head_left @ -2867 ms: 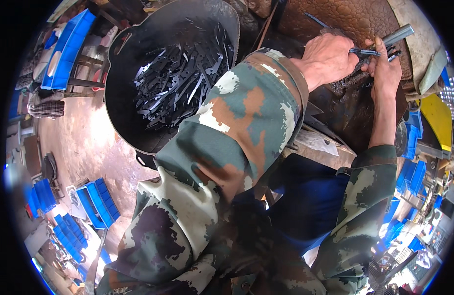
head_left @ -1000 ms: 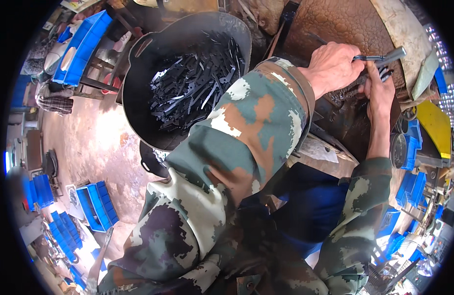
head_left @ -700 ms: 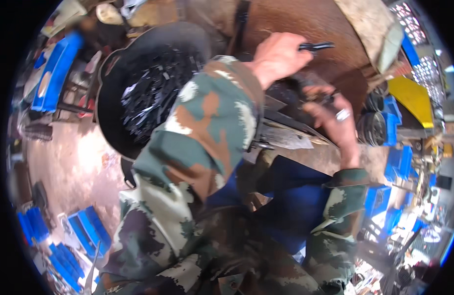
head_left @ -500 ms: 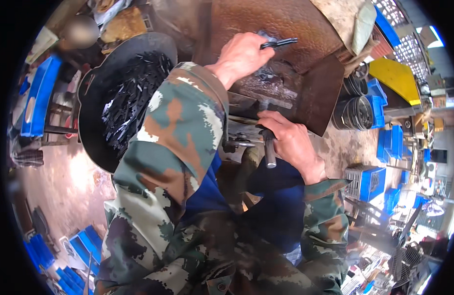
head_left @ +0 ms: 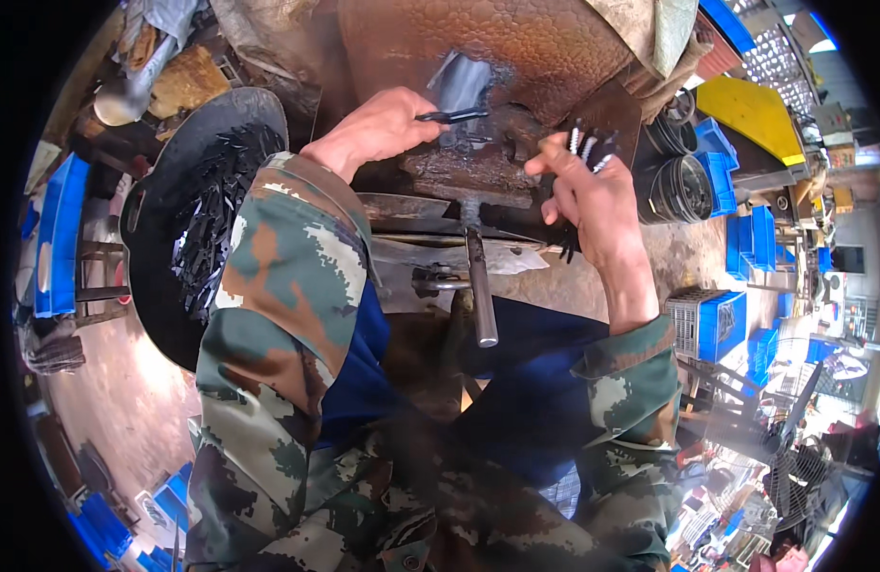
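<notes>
My left hand (head_left: pixel 388 129) is closed around a couple of thin dark metal strips (head_left: pixel 454 116), whose ends point right over the worn metal work surface (head_left: pixel 430 176). To the right, my right hand (head_left: pixel 593 195) has its fingers curled, with a bundle of dark strips (head_left: pixel 604 151) poking out beyond the knuckles and below the palm. Some of these look blurred and striped white. A round steel bar handle (head_left: pixel 480 286) juts toward me between the hands, with neither touching it. A large black pan (head_left: pixel 154 315) at the left holds a heap of dark strips (head_left: pixel 221 210).
A brown dimpled metal sheet (head_left: pixel 402 48) rises behind the work surface. Dark buckets (head_left: pixel 678 191) and blue crates (head_left: pixel 721 324) stand at the right, near a yellow panel (head_left: pixel 750 119). Another blue crate (head_left: pixel 63 234) is at far left, and a fan (head_left: pixel 798 481) at lower right.
My right hand has left the bar handle and moved up and right, with dark strips now showing at it. My left hand has shifted left and slightly down, still holding its strips.
</notes>
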`<state>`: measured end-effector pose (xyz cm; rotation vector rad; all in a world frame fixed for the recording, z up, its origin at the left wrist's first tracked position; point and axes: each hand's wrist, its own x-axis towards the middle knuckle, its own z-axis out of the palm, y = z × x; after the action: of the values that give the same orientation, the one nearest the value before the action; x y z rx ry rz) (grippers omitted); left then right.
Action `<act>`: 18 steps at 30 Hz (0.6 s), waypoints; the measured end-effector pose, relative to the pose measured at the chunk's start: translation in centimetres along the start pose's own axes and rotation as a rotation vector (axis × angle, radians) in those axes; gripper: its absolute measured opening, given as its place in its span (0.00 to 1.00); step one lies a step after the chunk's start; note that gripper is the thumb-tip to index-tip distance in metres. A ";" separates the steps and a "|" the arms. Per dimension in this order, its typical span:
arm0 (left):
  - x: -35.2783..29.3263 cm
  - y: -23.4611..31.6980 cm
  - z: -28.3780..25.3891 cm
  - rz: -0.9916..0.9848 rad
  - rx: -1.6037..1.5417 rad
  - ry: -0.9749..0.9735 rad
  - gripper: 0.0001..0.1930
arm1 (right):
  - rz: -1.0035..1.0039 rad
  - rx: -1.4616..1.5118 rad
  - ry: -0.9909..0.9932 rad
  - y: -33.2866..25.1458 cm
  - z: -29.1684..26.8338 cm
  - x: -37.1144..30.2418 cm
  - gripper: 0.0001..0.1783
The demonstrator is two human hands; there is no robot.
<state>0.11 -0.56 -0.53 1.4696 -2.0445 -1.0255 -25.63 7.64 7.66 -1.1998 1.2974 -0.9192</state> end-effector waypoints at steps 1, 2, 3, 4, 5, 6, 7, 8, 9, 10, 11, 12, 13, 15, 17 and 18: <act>0.2 -0.3 0.0 -0.101 -0.107 -0.105 0.11 | 0.010 0.164 0.042 -0.1 -0.1 0.2 0.09; 0.1 -0.6 0.1 -0.091 -0.099 -0.106 0.11 | -0.008 0.224 0.056 -0.1 -0.1 0.4 0.09; 0.0 -0.8 0.3 -0.033 -0.083 -0.074 0.11 | -0.009 0.226 0.051 0.0 -0.1 0.6 0.09; -0.1 -1.0 0.6 0.025 -0.066 -0.042 0.10 | -0.014 0.273 0.077 0.1 0.0 0.8 0.09; -0.1 -0.9 0.9 0.027 -0.064 -0.046 0.10 | -0.016 0.320 0.109 0.2 0.0 0.9 0.09; -0.1 -0.8 1.2 0.058 0.022 0.017 0.09 | -0.022 0.357 0.101 0.3 0.0 1.1 0.09; -0.1 -0.7 1.3 0.090 0.109 0.082 0.09 | -0.026 0.361 0.103 0.5 0.1 1.2 0.09; 0.0 -0.4 1.3 0.096 0.115 0.082 0.09 | -0.023 0.390 0.125 0.6 0.2 1.4 0.08; 0.1 0.0 1.3 0.077 0.120 0.124 0.10 | -0.030 0.417 0.144 0.7 0.2 1.6 0.08; 0.2 0.5 1.3 0.059 0.123 0.165 0.12 | -0.028 0.441 0.149 0.8 0.3 1.8 0.07; 0.3 1.1 1.1 0.070 0.127 0.164 0.12 | -0.036 0.444 0.156 0.8 0.3 1.9 0.07; 0.3 1.8 0.9 0.091 -0.029 0.166 0.11 | -0.039 0.475 0.164 0.9 0.4 2.1 0.07; 0.2 2.5 0.6 0.086 -0.187 0.159 0.09 | -0.042 0.505 0.170 0.8 0.4 2.2 0.07; -0.3 4.5 0.6 0.103 -0.277 0.126 0.11 | -0.044 0.521 0.174 0.7 0.7 2.2 0.07; -1.3 6.5 0.8 0.037 -0.510 0.045 0.11 | -0.095 0.523 0.105 0.6 1.1 2.1 0.08; -1.7 7.4 0.9 0.009 -0.580 0.007 0.12 | -0.127 0.512 0.107 0.5 1.4 2.1 0.07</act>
<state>-4.49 2.61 4.70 1.1478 -1.5508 -1.4485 -24.07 5.90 6.56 -0.8434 0.9879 -1.3279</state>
